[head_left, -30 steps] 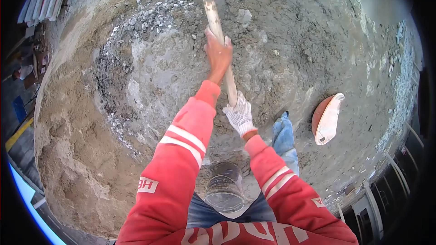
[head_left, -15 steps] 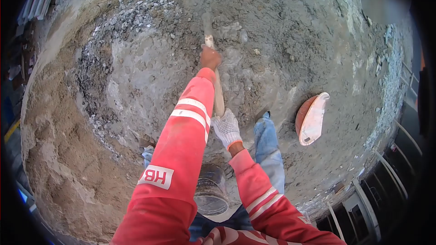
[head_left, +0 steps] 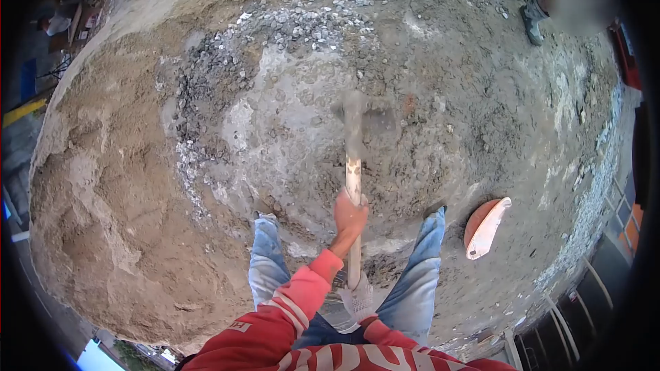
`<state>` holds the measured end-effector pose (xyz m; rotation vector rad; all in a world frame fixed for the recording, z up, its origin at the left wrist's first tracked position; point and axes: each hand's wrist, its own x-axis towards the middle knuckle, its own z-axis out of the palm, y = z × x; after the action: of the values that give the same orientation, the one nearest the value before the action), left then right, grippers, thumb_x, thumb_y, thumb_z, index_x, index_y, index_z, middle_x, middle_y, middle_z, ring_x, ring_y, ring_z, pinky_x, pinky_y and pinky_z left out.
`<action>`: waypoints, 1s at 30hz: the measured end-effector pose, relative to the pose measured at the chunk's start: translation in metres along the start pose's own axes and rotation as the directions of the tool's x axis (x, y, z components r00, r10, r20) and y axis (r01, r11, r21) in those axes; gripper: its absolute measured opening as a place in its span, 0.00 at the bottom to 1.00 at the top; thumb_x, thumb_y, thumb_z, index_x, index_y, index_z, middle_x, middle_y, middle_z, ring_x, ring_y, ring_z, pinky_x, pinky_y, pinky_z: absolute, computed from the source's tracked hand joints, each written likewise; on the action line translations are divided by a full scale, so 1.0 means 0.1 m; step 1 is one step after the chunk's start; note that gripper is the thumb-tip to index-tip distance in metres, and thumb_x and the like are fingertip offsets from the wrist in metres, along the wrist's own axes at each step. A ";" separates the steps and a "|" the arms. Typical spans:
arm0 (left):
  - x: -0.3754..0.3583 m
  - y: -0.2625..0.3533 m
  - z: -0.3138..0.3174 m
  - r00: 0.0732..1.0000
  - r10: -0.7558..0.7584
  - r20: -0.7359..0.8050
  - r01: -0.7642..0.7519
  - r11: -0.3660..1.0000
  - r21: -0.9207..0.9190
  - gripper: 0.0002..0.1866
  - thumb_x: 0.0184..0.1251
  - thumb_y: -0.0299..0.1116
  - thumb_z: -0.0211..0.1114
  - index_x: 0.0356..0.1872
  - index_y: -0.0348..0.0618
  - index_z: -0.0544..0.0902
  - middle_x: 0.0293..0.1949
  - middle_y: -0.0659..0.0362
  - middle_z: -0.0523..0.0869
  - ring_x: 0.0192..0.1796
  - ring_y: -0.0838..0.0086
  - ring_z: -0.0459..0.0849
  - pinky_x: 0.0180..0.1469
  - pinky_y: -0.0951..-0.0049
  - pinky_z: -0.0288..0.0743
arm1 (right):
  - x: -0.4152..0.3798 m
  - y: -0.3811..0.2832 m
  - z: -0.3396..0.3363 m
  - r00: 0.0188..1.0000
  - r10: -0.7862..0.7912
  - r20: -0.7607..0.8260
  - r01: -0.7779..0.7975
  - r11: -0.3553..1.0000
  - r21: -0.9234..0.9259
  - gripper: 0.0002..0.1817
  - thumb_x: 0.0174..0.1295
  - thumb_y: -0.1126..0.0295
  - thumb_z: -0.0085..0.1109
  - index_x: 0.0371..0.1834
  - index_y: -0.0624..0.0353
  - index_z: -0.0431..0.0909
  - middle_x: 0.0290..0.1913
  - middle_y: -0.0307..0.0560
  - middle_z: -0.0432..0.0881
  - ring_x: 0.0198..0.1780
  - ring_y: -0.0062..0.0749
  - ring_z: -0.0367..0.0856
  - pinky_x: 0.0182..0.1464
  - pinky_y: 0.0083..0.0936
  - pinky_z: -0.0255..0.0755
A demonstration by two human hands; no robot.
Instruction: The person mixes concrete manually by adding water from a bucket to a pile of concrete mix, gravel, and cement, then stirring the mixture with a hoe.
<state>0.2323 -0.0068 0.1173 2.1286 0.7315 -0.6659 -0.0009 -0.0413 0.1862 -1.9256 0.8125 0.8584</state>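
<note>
A hoe with a pale wooden handle (head_left: pixel 353 177) runs straight out in front of me; its grey, blurred blade (head_left: pixel 378 121) is over the wet grey mix (head_left: pixel 295 120). My bare left hand (head_left: pixel 350 213) is wrapped round the middle of the handle. Closer to my body, my right hand (head_left: pixel 357 298), in a white glove, grips the handle's near end. Both hands are closed. My jeans-clad legs (head_left: pixel 414 278) stand apart on either side of the handle. A bucket between them is mostly hidden behind my arms.
An orange container with a pale rim (head_left: pixel 487 228) lies tilted to my right. Gravel (head_left: pixel 302 24) is scattered ahead, and brown sand (head_left: pixel 117 233) is heaped on the left. At the upper right a person's boot (head_left: pixel 533 22) shows. Bars (head_left: pixel 598 282) line the lower right.
Both hands have drawn back toward my body with the hoe, and its blade has come closer. My view has shifted; a person's boots now show at the upper right.
</note>
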 end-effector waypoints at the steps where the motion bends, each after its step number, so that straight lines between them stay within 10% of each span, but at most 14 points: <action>1: 0.31 0.31 -0.17 0.992 0.119 -0.038 -0.121 0.991 -0.056 0.15 0.56 0.32 0.67 0.39 0.33 0.75 0.34 0.41 0.83 0.40 0.45 0.84 0.43 0.55 0.76 | 0.47 -0.29 -0.02 0.996 0.005 0.087 -0.009 0.998 0.057 0.32 0.45 0.65 0.68 0.55 0.65 0.68 0.42 0.65 0.78 0.44 0.61 0.78 0.46 0.46 0.73; 4: 1.50 1.11 -0.52 0.841 0.474 -0.260 -0.507 0.859 -0.071 0.36 0.58 0.27 0.64 0.66 0.28 0.58 0.46 0.34 0.80 0.48 0.40 0.79 0.52 0.50 0.70 | 2.00 -1.26 0.08 0.940 -0.328 -0.095 0.341 0.918 0.201 0.31 0.43 0.65 0.67 0.52 0.65 0.69 0.41 0.65 0.78 0.44 0.62 0.77 0.46 0.45 0.73; 7: 2.69 1.52 -0.65 0.654 0.669 -0.354 -0.661 0.733 0.162 0.41 0.57 0.25 0.64 0.68 0.25 0.49 0.46 0.34 0.80 0.47 0.42 0.81 0.50 0.52 0.74 | 3.48 -2.29 0.10 0.856 -0.510 -0.078 0.516 0.842 0.156 0.24 0.46 0.63 0.63 0.45 0.66 0.73 0.39 0.63 0.80 0.42 0.62 0.78 0.42 0.45 0.73; 11: 3.54 1.14 -0.55 0.842 0.503 -0.194 -0.424 0.840 0.338 0.43 0.57 0.27 0.65 0.69 0.23 0.48 0.47 0.35 0.81 0.49 0.44 0.82 0.52 0.55 0.76 | 4.07 -2.90 0.22 0.878 -0.459 0.132 0.337 0.792 0.510 0.18 0.56 0.61 0.56 0.32 0.71 0.76 0.28 0.66 0.81 0.35 0.65 0.79 0.36 0.44 0.72; 13: 3.59 0.79 -0.43 0.905 0.403 -0.135 -0.330 0.868 0.371 0.44 0.57 0.28 0.65 0.69 0.23 0.48 0.48 0.36 0.81 0.50 0.45 0.82 0.54 0.56 0.76 | 4.00 -2.64 0.54 0.934 -0.295 0.203 0.162 0.854 0.495 0.21 0.59 0.59 0.55 0.34 0.73 0.76 0.26 0.66 0.81 0.34 0.60 0.82 0.36 0.42 0.73; 16: 3.44 0.73 -0.44 0.934 0.317 -0.163 -0.237 0.895 0.378 0.43 0.56 0.29 0.65 0.69 0.24 0.50 0.48 0.36 0.81 0.51 0.46 0.81 0.55 0.55 0.75 | 3.83 -2.19 0.80 0.941 -0.336 0.025 0.332 0.937 0.105 0.23 0.56 0.60 0.59 0.39 0.76 0.77 0.33 0.66 0.83 0.38 0.59 0.83 0.40 0.40 0.75; 17: 3.34 0.66 -0.43 0.956 0.256 -0.142 -0.197 0.922 0.333 0.43 0.56 0.29 0.65 0.68 0.25 0.51 0.48 0.36 0.81 0.52 0.46 0.81 0.55 0.55 0.75 | 3.39 -2.29 0.54 0.979 -0.152 0.133 0.100 0.937 0.335 0.24 0.54 0.61 0.60 0.42 0.75 0.76 0.38 0.69 0.82 0.41 0.61 0.82 0.42 0.41 0.75; 23: 2.86 0.28 -0.29 0.996 0.028 -0.090 -0.019 0.994 0.106 0.39 0.51 0.32 0.70 0.63 0.28 0.61 0.49 0.36 0.81 0.55 0.48 0.80 0.57 0.55 0.74 | 2.21 -1.58 0.31 0.982 -0.032 0.189 0.003 0.988 0.152 0.24 0.50 0.62 0.67 0.42 0.70 0.74 0.41 0.65 0.80 0.43 0.58 0.80 0.47 0.43 0.73; 26: 2.33 -0.54 -0.04 0.994 -0.107 0.013 0.107 0.959 -0.262 0.13 0.49 0.31 0.69 0.28 0.28 0.81 0.19 0.47 0.83 0.20 0.62 0.84 0.22 0.63 0.76 | 1.36 -0.75 0.24 0.984 -0.053 0.168 0.059 0.998 -0.032 0.28 0.48 0.60 0.69 0.48 0.67 0.72 0.43 0.65 0.80 0.47 0.59 0.78 0.49 0.44 0.72; 30: 0.68 -1.72 0.34 0.895 -0.442 0.062 0.443 0.863 -0.243 0.18 0.51 0.36 0.72 0.38 0.32 0.83 0.35 0.44 0.87 0.43 0.56 0.87 0.44 0.59 0.78 | 0.07 0.28 0.38 0.965 0.201 0.170 -0.170 0.969 -0.181 0.25 0.47 0.62 0.69 0.47 0.61 0.74 0.38 0.61 0.82 0.43 0.58 0.81 0.44 0.46 0.74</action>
<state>0.1548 0.0777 -0.0321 1.7347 1.2571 -0.7684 -0.0291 -0.0213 0.1529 -1.8950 0.8396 1.2366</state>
